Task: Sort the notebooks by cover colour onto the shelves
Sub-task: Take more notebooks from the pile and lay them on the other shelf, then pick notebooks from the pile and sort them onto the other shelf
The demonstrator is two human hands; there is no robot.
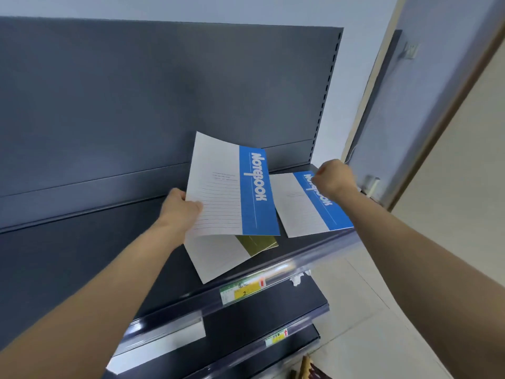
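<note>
Place is looking like a shop: dark gondola shelves (82, 255) are carrying clear price rails (287, 267) and yellow-green price tags (241, 290).

Two blue notebooks (258, 187), one olive notebook (258, 245)

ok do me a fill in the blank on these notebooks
1. The left hand grips the raised notebook, whose band is ____.
2. The right hand is at a second blue notebook lying flat on the ____.
3. Beneath the raised notebook lies a third notebook with a ____ band.
Missing words: blue; shelf; gold.
</note>
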